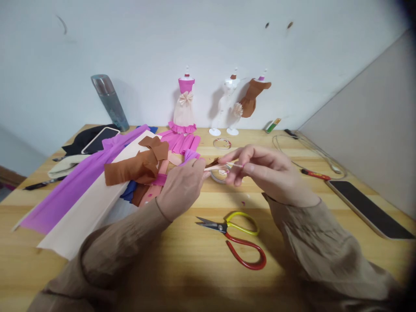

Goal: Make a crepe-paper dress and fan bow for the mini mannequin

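Note:
Between the fingers of my left hand [183, 186] is a small gathered bundle of brown and cream crepe paper [215, 165], its pleated end pointing right. My right hand [271, 171] pinches a thin pale strip [234, 164] between thumb and fingers, close to the bundle's end. Whether the strip is joined to the bundle I cannot tell. Below both hands lie scissors [221, 228], blades parted, with one yellow and one red handle. A ring-shaped item [218, 177] is partly hidden behind the fingers.
Crepe paper in purple [71, 190], cream [84, 208] and brown [133, 169] is piled at left. Along the wall stand small dress forms, one in a pink-and-cream dress [186, 108], one in brown [255, 97]. A spray bottle [110, 104] leans behind; a phone [367, 208] lies right.

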A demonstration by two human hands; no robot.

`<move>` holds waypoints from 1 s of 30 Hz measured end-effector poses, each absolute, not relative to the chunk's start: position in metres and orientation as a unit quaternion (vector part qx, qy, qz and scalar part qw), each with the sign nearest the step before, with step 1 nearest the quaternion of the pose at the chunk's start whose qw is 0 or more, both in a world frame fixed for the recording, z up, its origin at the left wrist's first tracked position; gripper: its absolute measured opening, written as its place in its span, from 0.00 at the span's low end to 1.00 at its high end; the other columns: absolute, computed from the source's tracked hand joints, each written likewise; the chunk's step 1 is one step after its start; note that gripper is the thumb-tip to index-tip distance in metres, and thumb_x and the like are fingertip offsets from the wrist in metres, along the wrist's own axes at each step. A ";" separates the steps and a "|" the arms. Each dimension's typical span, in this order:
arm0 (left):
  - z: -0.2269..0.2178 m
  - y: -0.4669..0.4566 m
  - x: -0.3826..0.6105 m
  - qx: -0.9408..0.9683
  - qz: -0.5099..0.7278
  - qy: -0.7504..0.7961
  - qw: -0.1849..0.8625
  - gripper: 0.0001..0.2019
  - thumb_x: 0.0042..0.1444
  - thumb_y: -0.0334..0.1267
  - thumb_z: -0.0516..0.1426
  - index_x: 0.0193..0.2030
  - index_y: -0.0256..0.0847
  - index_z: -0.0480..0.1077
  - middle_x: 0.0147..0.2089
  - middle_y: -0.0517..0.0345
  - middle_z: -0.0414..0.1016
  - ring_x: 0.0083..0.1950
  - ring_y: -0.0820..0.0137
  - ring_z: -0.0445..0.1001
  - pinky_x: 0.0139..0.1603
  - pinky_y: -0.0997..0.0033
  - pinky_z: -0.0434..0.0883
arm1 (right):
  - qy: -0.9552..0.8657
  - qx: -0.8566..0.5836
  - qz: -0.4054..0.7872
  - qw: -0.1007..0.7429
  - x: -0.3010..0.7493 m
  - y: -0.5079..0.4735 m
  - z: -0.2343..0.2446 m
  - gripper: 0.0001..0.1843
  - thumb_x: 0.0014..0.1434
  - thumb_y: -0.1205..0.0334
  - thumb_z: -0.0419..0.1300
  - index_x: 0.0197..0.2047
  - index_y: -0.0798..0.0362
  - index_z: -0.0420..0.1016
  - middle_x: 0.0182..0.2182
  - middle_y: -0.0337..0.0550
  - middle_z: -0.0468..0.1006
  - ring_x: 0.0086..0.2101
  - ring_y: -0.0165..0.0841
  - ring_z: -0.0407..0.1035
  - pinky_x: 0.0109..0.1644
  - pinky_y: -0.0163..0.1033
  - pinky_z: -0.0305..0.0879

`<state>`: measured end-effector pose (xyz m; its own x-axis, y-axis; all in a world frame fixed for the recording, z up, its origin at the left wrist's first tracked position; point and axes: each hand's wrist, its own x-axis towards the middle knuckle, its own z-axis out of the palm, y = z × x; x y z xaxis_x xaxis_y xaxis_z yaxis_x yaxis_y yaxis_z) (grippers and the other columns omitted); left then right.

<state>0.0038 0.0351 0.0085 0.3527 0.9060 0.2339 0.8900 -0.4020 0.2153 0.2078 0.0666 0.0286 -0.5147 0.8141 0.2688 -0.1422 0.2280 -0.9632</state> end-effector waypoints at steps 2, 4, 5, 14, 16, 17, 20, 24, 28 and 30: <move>0.009 0.035 0.004 0.814 0.171 0.553 0.038 0.13 0.68 0.40 0.43 0.41 0.38 0.65 0.39 0.53 0.73 0.41 0.64 0.71 0.39 0.66 0.64 | -0.637 -0.266 0.532 0.490 0.203 0.061 0.029 0.09 0.57 0.59 0.65 0.31 0.54 0.71 0.29 0.41 0.78 0.21 0.27 0.71 0.23 0.33 0.66; 0.010 0.035 0.004 0.801 0.189 0.565 0.051 0.13 0.68 0.39 0.43 0.39 0.39 0.65 0.37 0.54 0.73 0.40 0.64 0.71 0.38 0.66 0.64 | -0.616 -0.287 0.474 0.559 0.193 0.051 0.026 0.07 0.58 0.61 0.64 0.31 0.53 0.70 0.21 0.34 0.72 0.17 0.24 0.64 0.19 0.31 0.60; 0.011 0.035 0.004 0.795 0.200 0.570 0.058 0.12 0.68 0.39 0.43 0.38 0.39 0.65 0.36 0.55 0.73 0.39 0.64 0.71 0.38 0.66 0.63 | -0.615 -0.305 0.436 0.582 0.188 0.046 0.023 0.06 0.59 0.62 0.62 0.32 0.52 0.69 0.20 0.33 0.70 0.17 0.24 0.63 0.19 0.31 0.59; 0.008 0.034 0.008 0.784 0.235 0.569 0.076 0.13 0.66 0.36 0.42 0.31 0.41 0.60 0.29 0.59 0.68 0.31 0.68 0.66 0.33 0.68 0.59 | -0.763 -0.341 -0.022 0.549 0.152 0.038 -0.014 0.07 0.57 0.72 0.59 0.29 0.53 0.69 0.20 0.35 0.71 0.19 0.24 0.62 0.23 0.32 0.60; 0.006 0.034 0.007 0.788 0.244 0.559 0.080 0.12 0.66 0.35 0.42 0.31 0.41 0.59 0.30 0.59 0.68 0.31 0.69 0.65 0.32 0.68 0.58 | -0.776 -0.328 -0.045 0.537 0.152 0.043 -0.017 0.07 0.57 0.73 0.59 0.30 0.53 0.70 0.20 0.35 0.72 0.18 0.24 0.63 0.23 0.31 0.60; 0.006 0.035 0.007 0.790 0.246 0.555 0.082 0.12 0.66 0.35 0.42 0.31 0.41 0.59 0.30 0.59 0.68 0.30 0.69 0.65 0.32 0.68 0.57 | -0.782 -0.322 -0.050 0.531 0.153 0.044 -0.017 0.07 0.57 0.73 0.59 0.30 0.53 0.70 0.20 0.35 0.72 0.19 0.24 0.63 0.24 0.31 0.61; 0.008 0.036 0.004 0.799 0.248 0.539 0.095 0.14 0.67 0.36 0.42 0.30 0.40 0.58 0.30 0.59 0.68 0.31 0.69 0.64 0.32 0.68 0.56 | -0.790 -0.322 -0.051 0.519 0.157 0.047 -0.017 0.07 0.57 0.73 0.58 0.30 0.52 0.69 0.21 0.35 0.72 0.20 0.24 0.64 0.24 0.31 0.61; 0.010 0.038 0.001 0.810 0.263 0.514 0.108 0.16 0.68 0.39 0.42 0.28 0.41 0.57 0.29 0.60 0.67 0.31 0.70 0.64 0.32 0.68 0.55 | -0.791 -0.339 -0.051 0.507 0.159 0.049 -0.015 0.07 0.59 0.71 0.58 0.30 0.52 0.69 0.20 0.35 0.70 0.20 0.25 0.64 0.24 0.31 0.61; 0.011 0.038 0.001 0.821 0.251 0.504 0.098 0.16 0.68 0.40 0.41 0.29 0.41 0.58 0.29 0.60 0.68 0.30 0.70 0.63 0.32 0.67 0.55 | -0.794 -0.339 -0.045 0.503 0.159 0.049 -0.014 0.07 0.59 0.72 0.57 0.30 0.52 0.68 0.20 0.34 0.70 0.19 0.25 0.62 0.24 0.32 0.61; 0.013 0.036 0.001 0.822 0.243 0.507 0.086 0.15 0.68 0.38 0.41 0.31 0.41 0.58 0.31 0.59 0.69 0.31 0.69 0.65 0.32 0.67 0.56 | -0.794 -0.336 -0.039 0.505 0.159 0.048 -0.014 0.07 0.58 0.72 0.58 0.30 0.52 0.69 0.20 0.35 0.70 0.20 0.25 0.63 0.24 0.32 0.61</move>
